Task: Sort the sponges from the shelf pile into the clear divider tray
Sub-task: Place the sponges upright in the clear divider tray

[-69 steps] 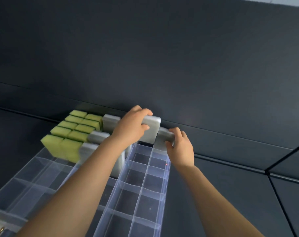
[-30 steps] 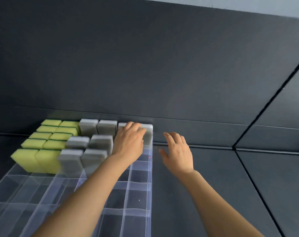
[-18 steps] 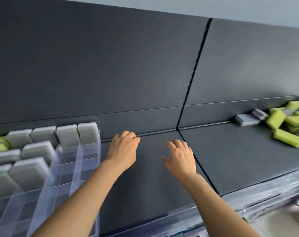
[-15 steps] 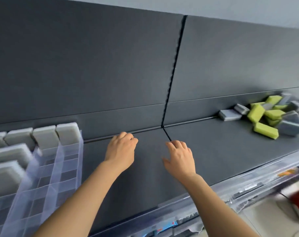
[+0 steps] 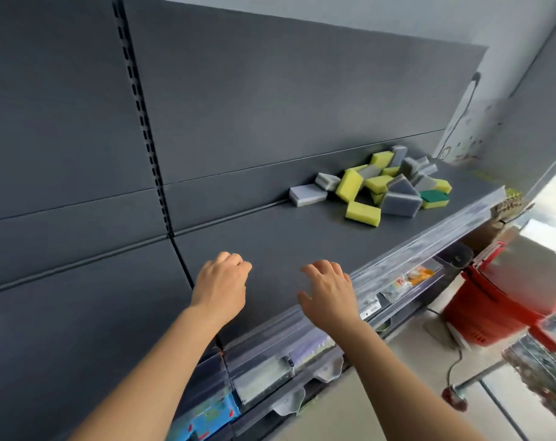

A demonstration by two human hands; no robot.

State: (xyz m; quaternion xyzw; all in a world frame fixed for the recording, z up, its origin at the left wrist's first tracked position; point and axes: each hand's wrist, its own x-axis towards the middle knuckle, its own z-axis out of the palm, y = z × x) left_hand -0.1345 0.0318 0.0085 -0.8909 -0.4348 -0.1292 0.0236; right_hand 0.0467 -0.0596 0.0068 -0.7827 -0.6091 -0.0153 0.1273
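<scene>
Head view, left hand: the left hand [image 5: 221, 286] hovers over the dark shelf [image 5: 270, 249]. Its fingers are loosely curled and it holds nothing.
Head view, right hand: the right hand [image 5: 329, 292] hangs just beside it, near the shelf's front edge. Its fingers are spread and relaxed, and it is also empty.
Sponge pile: the sponge pile [image 5: 388, 186] lies against the back panel [image 5: 270, 106], well apart from both hands and to their right. It is a loose heap of yellow and grey pieces, some flat and some tilted on others.
Nearest pieces: a pale grey sponge [image 5: 308, 195] lies at the heap's left end. A yellow sponge [image 5: 362, 213] lies at its front, with the shelf bare just before it.
Divider tray: it is not in this view, so its fill cannot be judged here.
Step in hand: this looks like a reach toward the pile for the next pick.
Doing it well: take the free outer pieces first, one per hand, since those underneath prop up the tilted ones. Pinch each across its short sides, as foam squashes easily. Taking one colour per trip would probably make the slotting simpler.
Writing: the clear price rail [image 5: 429, 230] holds tags and coloured packets sit below it, but all are too blurred to read.
Elsewhere: a red basket [image 5: 493, 310] stands on the floor at right.
</scene>
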